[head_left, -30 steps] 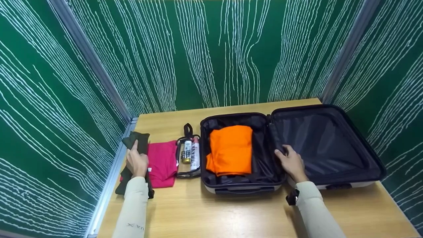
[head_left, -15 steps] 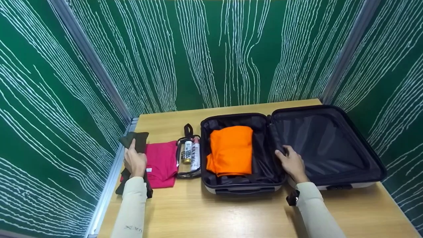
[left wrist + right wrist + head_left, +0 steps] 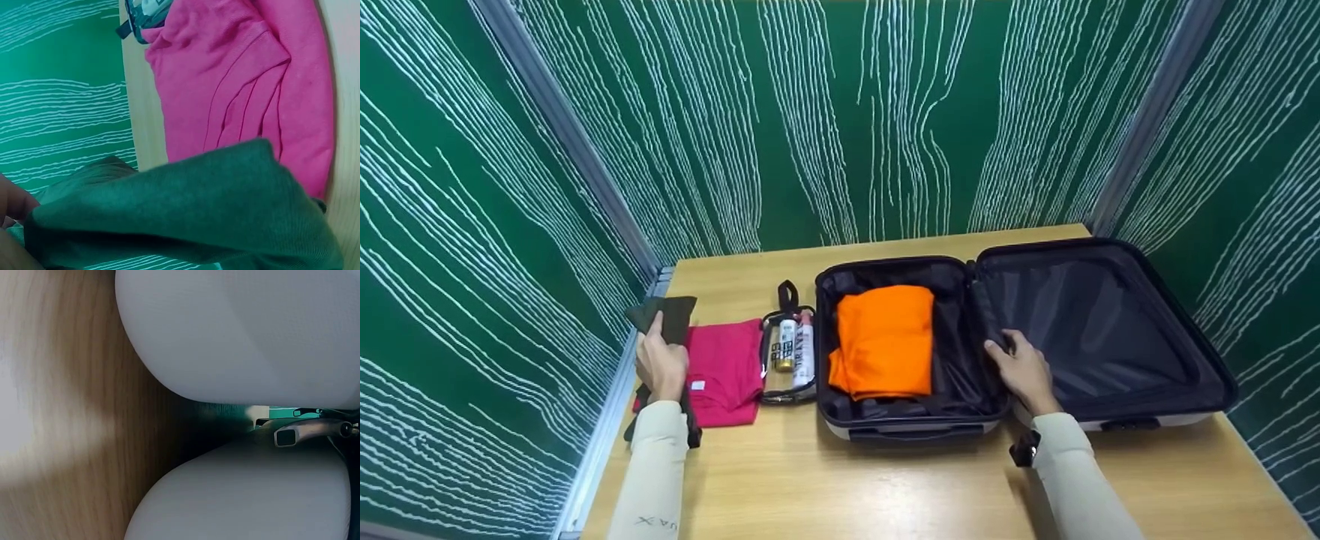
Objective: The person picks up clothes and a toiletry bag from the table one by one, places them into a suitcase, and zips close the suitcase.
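Note:
My left hand point(image 3: 662, 367) holds a folded dark green garment point(image 3: 671, 315) by its edge, raised at the table's left side. In the left wrist view, fingers point(image 3: 14, 202) at the left edge grip that green cloth point(image 3: 169, 197), which hangs over a folded pink garment point(image 3: 247, 73). The pink garment point(image 3: 725, 367) lies flat beside it. My right hand point(image 3: 1020, 371) grips the inner edge of an open suitcase point(image 3: 930, 431) near the hinge. Inside its left half lies a folded orange garment point(image 3: 885, 341). The right wrist view shows pale suitcase shells point(image 3: 242, 332), not the hand.
A clear toiletry pouch point(image 3: 769, 341) with bottles point(image 3: 802, 352) stands between the pink garment and the suitcase. The suitcase lid point(image 3: 1095, 330) lies open to the right. Green walls point(image 3: 885, 120) with white lines enclose the wooden table point(image 3: 840, 487) at the back and sides.
My left hand has shifted slightly left, lifting the green garment and uncovering a little more of the pink one. The right hand and suitcase have stayed in place.

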The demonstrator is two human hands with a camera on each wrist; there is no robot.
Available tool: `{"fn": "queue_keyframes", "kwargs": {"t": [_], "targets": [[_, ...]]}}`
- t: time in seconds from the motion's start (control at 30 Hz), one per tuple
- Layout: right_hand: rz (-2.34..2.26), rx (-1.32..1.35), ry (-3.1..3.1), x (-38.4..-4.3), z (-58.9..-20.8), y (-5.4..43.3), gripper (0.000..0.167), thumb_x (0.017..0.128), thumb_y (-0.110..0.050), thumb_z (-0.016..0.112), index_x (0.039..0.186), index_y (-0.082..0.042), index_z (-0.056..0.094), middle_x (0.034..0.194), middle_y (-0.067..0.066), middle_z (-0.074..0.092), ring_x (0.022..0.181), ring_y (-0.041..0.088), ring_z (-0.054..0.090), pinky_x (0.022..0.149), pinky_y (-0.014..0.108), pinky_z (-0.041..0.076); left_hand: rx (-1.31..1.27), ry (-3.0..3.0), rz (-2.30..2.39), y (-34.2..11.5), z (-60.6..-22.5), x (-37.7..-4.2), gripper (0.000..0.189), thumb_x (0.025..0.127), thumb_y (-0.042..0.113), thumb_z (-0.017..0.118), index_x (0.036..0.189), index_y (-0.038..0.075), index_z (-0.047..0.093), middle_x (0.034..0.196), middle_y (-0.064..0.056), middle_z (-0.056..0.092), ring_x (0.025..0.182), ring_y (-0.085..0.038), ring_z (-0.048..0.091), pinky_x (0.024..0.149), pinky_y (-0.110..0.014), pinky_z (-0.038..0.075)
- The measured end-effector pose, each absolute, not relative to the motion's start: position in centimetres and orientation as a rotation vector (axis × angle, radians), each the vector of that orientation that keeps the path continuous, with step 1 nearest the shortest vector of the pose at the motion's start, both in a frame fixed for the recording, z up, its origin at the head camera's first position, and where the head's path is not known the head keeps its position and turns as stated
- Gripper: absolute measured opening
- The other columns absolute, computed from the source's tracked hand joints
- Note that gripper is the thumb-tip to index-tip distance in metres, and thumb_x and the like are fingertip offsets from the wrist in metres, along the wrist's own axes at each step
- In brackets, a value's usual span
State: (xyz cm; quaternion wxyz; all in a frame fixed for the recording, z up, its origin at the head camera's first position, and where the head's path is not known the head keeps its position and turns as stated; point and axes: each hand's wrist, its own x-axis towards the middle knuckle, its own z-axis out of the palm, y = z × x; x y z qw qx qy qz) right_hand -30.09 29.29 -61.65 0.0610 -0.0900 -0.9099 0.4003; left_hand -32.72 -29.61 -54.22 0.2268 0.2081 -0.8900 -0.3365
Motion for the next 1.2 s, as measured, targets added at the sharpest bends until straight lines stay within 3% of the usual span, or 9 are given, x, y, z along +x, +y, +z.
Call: {"fn": "queue_keyframes", "kwargs": {"t": [0.33, 0.7, 1.2], "targets": [[1.202, -0.270, -2.749, -30.1, -61.7, 29.2, 0.067, 0.103, -0.053, 0.051, 0.151, -0.007, 0.047, 0.138, 0.027, 0.061, 0.125, 0.048, 0.057, 0.106, 0.061, 0.041, 0.555, -2.442, -0.909, -30.0, -53.5, -32.5, 0.070, 0.090, -0.003, 0.044, 0.155, 0.023, 0.046, 0.153, -0.023, 0.049, 0.141, -0.042, 0.046, 0.109, -0.061, 0.041], [1.166, -0.271, -2.748, -30.1, -61.7, 29.2, 0.066, 0.103, -0.053, 0.052, 0.150, -0.007, 0.048, 0.127, 0.026, 0.066, 0.119, 0.047, 0.060, 0.103, 0.061, 0.042, 0.552, -2.436, -0.920, -30.2, -52.6, -32.4, 0.070, 0.090, -0.003, 0.047, 0.155, 0.024, 0.047, 0.157, -0.022, 0.046, 0.148, -0.040, 0.039, 0.119, -0.058, 0.034], [1.167, -0.263, -2.747, -30.1, -61.8, 29.2, 0.066, 0.103, -0.053, 0.051, 0.150, -0.008, 0.047, 0.131, 0.027, 0.064, 0.119, 0.049, 0.060, 0.102, 0.062, 0.042, 0.502, -2.430, -0.903, -29.8, -51.2, -32.2, 0.070, 0.090, -0.003, 0.048, 0.155, 0.022, 0.046, 0.153, -0.023, 0.050, 0.142, -0.042, 0.045, 0.116, -0.058, 0.037]]}}
